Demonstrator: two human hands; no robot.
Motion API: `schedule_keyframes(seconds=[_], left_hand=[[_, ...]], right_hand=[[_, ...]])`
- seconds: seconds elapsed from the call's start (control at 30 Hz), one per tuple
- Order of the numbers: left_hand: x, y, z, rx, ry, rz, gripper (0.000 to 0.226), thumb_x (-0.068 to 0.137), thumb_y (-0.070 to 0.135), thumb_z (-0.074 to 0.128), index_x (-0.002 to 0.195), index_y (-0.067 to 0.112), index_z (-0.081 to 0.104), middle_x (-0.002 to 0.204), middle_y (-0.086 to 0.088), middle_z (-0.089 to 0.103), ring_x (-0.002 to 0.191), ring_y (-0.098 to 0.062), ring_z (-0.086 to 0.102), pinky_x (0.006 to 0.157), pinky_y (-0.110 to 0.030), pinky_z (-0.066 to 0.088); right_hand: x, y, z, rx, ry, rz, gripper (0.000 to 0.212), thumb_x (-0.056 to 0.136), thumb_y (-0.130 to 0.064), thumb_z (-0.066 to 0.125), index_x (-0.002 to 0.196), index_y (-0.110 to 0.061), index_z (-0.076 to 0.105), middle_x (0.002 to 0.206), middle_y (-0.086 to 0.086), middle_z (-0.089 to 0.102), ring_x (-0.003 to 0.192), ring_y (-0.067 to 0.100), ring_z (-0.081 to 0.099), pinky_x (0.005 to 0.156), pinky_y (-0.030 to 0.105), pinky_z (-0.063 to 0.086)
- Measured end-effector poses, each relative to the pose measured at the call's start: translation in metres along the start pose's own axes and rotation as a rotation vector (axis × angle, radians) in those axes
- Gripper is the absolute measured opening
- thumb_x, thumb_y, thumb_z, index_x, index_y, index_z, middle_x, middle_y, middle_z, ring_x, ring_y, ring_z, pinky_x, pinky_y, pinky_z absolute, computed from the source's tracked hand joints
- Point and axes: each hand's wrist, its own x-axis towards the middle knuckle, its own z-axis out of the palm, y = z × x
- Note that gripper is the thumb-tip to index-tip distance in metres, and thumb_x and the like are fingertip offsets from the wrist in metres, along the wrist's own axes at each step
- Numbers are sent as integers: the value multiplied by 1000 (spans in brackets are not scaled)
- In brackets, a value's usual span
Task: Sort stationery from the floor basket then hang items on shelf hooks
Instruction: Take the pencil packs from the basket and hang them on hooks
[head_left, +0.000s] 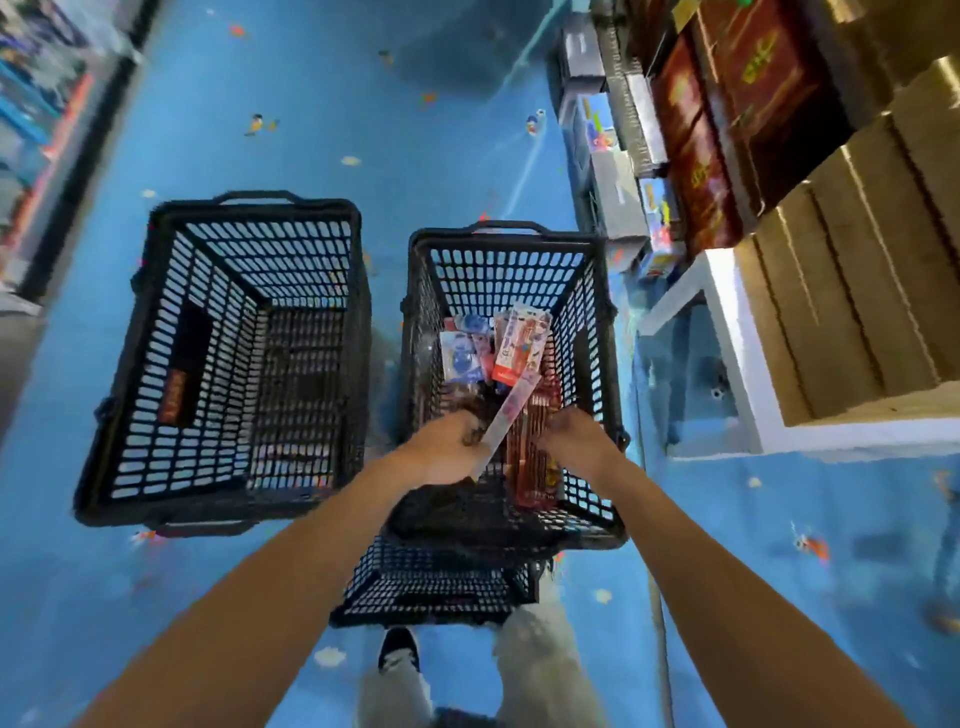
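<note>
Two black mesh baskets are set side by side on a blue floor (363, 104) printed with small cartoon figures. No writing can be read: the orange label (174, 397) inside the left basket (254, 205) is blurred, and the gold characters on the dark red boxes (753, 67) (on the shelving at the right) are too smeared to make out. Brown cartons (857, 312) are stacked above a white shelf edge (727, 322).

The stationery is held in the right basket (504, 239) – blue-and-white packets (462, 351), a white-and-red card (517, 343) and red packets (535, 467) leaning against its near wall. A slim pale packet (511, 410) is gripped at its lower end by the left hand (447, 452), fingers curled round it, and is tilted over the basket's contents. The right hand (576, 441) is laid against the top of the red packets with bent fingers – whether they are gripped cannot be told.

A third basket (436, 587) is partly hidden beneath the right one. Shelving at the far left is cut off and blurred.
</note>
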Motion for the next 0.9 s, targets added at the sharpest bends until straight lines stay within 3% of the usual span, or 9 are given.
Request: schedule_keyframes(seconds=[0.13, 0.27, 0.4, 0.5, 0.57, 0.63, 0.73, 0.83, 0.9], left_hand=[[77, -18, 35, -1, -43, -131, 28, 97, 27, 62, 120, 13, 61, 113, -9, 64, 105, -31, 63, 82, -36, 50], [149, -41, 62, -25, 18, -195, 35, 93, 19, 64, 126, 8, 56, 121, -17, 65, 108, -35, 62, 80, -37, 50], [200, -67, 88, -58, 151, -233, 48, 92, 23, 67, 134, 7, 49, 130, -19, 60, 116, -37, 60, 90, -43, 53], [221, -83, 107, -20, 182, -202, 58, 92, 28, 67, 143, 11, 44, 137, -17, 57, 122, -38, 57, 96, -46, 51], [226, -92, 114, 13, 192, -201, 54, 93, 27, 66, 141, 10, 48, 136, -18, 58, 122, -39, 57, 97, -45, 50], [222, -92, 114, -7, 190, -179, 47, 93, 28, 62, 136, 10, 57, 133, -19, 62, 120, -39, 59, 96, -45, 51], [212, -94, 111, -101, 206, -157, 36, 98, 15, 59, 133, 7, 62, 129, -18, 65, 118, -38, 61, 94, -43, 52], [204, -100, 107, -185, 276, -187, 14, 101, 11, 56, 112, 2, 59, 101, -19, 63, 97, -40, 62, 80, -41, 50], [198, -103, 106, -264, 316, -246, 18, 102, 14, 52, 116, 3, 56, 96, -20, 60, 86, -37, 59, 74, -39, 47]], right_hand=[[59, 14, 5, -14, -90, 24, 32, 92, -24, 61, 66, -19, 43, 56, 0, 44, 52, 19, 43, 57, 34, 30], [115, 33, 15, -87, -124, -6, 20, 91, -22, 59, 73, -13, 55, 67, 3, 58, 62, 24, 56, 50, 30, 34], [150, 51, 35, -114, -31, -58, 32, 93, -16, 57, 62, -17, 47, 58, 1, 51, 52, 18, 49, 42, 27, 27], [165, 66, 51, -97, -4, -59, 25, 94, -19, 57, 70, -13, 56, 68, 5, 61, 62, 26, 59, 51, 31, 33], [167, 69, 54, -84, -2, -56, 7, 93, -16, 59, 90, -10, 62, 91, 8, 67, 83, 27, 64, 61, 29, 37], [168, 69, 56, -71, -9, -32, 16, 94, -18, 60, 107, -9, 60, 106, 11, 66, 94, 28, 63, 66, 26, 38], [170, 65, 56, -72, -54, 55, 18, 95, -23, 58, 107, -9, 55, 106, 15, 63, 85, 29, 63, 53, 27, 36], [171, 63, 53, -76, -65, 89, 16, 97, -23, 57, 105, -10, 51, 101, 12, 61, 77, 24, 59, 46, 26, 30], [170, 63, 50, -85, -70, 92, 15, 98, -22, 57, 105, -11, 49, 95, 7, 58, 70, 18, 53, 46, 26, 28]])
